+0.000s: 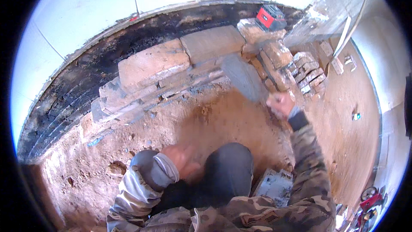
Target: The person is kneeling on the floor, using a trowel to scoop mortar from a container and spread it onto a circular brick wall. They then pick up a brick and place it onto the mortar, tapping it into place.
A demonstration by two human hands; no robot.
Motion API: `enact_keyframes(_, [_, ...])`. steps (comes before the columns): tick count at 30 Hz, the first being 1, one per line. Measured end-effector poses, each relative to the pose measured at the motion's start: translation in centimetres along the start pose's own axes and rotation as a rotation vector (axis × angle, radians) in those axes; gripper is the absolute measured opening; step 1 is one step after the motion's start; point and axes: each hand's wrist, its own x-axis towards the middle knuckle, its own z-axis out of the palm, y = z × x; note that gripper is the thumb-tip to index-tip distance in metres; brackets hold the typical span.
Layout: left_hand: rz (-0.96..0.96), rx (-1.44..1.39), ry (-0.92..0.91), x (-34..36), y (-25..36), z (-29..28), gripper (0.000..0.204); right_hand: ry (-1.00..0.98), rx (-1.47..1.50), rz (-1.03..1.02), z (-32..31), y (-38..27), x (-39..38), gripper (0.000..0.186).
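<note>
My right hand is closed around the handle of a trowel, whose broad grey blade points away from me and to the left. The blade hangs in front of a low, stepped brick wall, close to its right-hand corner. On top of that wall lie a reddish brick and a greyer brick, end to end. My left hand is beside my knee, above the dirt; motion smears its fingers, so whether it holds anything is unclear.
A red and black device stands on the corner bricks. More bricks are piled to the right. A pale, splattered object lies beside my right thigh. At the far lower right is a red wheeled machine. A blackened strip runs behind the wall.
</note>
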Motion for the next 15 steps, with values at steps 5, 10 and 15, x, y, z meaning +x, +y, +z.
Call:
enact_keyframes(5, [-0.029,-0.143,-0.087,1.0,1.2,-2.3,0.049,0.006,-0.662,-0.267,-11.5,-10.4,10.9,0.039])
enact_keyframes(10, [-0.002,-0.142,0.018,0.2,1.1,-2.8,0.05,0.36,-1.233,-0.595,-10.2,-19.3,15.3,0.039])
enact_keyframes(15, [-0.034,-0.159,-0.012,-0.2,-0.2,-2.1,0.049,0.482,-1.243,-0.613,-8.5,-19.5,11.9,0.033])
